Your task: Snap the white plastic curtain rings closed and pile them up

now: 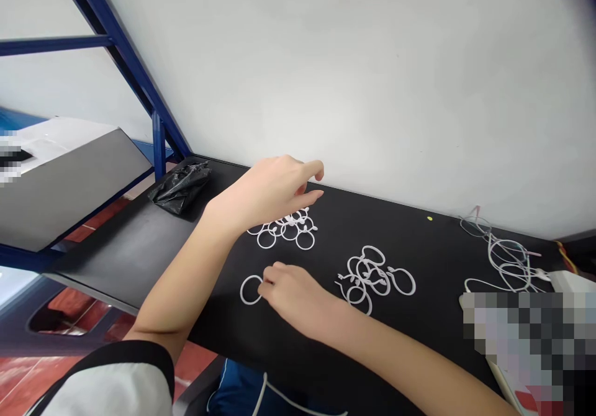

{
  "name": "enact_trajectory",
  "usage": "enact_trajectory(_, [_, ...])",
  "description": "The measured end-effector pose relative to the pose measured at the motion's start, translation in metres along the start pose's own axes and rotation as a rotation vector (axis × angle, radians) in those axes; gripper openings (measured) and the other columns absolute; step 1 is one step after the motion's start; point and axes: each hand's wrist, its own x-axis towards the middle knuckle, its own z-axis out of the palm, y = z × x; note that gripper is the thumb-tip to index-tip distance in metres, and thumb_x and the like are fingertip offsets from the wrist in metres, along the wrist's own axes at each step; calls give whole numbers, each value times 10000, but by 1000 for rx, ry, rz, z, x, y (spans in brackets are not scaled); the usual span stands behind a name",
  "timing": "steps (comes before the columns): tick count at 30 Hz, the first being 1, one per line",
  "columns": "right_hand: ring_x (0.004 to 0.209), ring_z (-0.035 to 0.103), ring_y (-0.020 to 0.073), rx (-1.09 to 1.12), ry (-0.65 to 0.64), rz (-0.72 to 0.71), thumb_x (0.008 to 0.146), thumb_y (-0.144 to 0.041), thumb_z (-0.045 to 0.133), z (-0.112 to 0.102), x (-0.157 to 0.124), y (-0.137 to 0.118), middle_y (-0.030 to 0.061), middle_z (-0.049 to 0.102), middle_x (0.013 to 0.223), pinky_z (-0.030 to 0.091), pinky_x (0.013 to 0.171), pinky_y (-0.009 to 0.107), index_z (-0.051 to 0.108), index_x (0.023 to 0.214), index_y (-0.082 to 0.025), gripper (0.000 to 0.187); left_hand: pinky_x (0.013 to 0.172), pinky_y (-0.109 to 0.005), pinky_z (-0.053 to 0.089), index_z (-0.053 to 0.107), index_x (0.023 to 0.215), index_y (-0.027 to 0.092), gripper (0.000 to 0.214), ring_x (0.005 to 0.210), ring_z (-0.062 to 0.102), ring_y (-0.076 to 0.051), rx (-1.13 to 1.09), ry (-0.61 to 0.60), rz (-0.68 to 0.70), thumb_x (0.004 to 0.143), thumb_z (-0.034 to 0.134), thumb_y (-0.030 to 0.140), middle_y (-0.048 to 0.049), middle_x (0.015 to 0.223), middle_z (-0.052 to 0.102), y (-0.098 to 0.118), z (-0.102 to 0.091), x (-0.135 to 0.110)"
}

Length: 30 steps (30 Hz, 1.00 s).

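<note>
A crumpled, glossy black bag [181, 187] lies far left on the dark tabletop [125, 248]. One thin white ring [241, 292], quite round, extends left from the right hand [291, 295], whose fingertips pinch its edge. Farther away, the left hand [274, 189], thumb and finger apart, visibly empty, is over the far rings [305, 248]; tangled rings [367, 273] lie right.

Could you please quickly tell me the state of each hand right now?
Left hand: open and loosely curved, with nothing visible in its grasp.
Right hand: closed, holding a white ring by its edge.
</note>
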Motion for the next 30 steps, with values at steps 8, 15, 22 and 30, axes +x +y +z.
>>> enact_trajectory(8, [754, 660, 118, 190, 716, 164, 880, -96, 618, -99, -48, 26, 3, 704, 835, 527, 663, 237, 652, 872, -190, 101, 622, -227, 443, 585, 1093, 157, 440, 735, 597, -108, -260, 346, 144, 966, 411, 541, -49, 928, 662, 17, -6, -4])
enact_trajectory(15, [669, 693, 144, -53, 923, 155, 795, -47, 696, -124, -76, 21, -39, 751, 882, 563, 548, 277, 687, 919, -314, 294, 474, -217, 380, 592, 852, 150, 628, 526, 475, -71, -196, 602, 329, 792, 497, 768, -8, 687, 601, 45, 4, -5])
enact_trajectory(22, [747, 714, 174, 103, 985, 170, 806, -79, 693, -123, -81, 21, 2, 756, 910, 587, 591, 321, 718, 936, -293, 252, 451, -182, 371, 579, 902, 148, 490, 494, 452, -42, -226, 623, 382, 791, 642, 622, 43, 657, 612, 39, 9, 0])
enact_trajectory(30, [758, 711, 192, 97, 984, 89, 719, 8, 744, -124, -79, 28, -11, 748, 913, 584, 587, 343, 712, 1052, -303, 456, 412, -172, 311, 490, 809, 187, 231, 478, 433, -28, -252, 603, 420, 838, 633, 367, 72, 646, 567, 38, 9, 0])
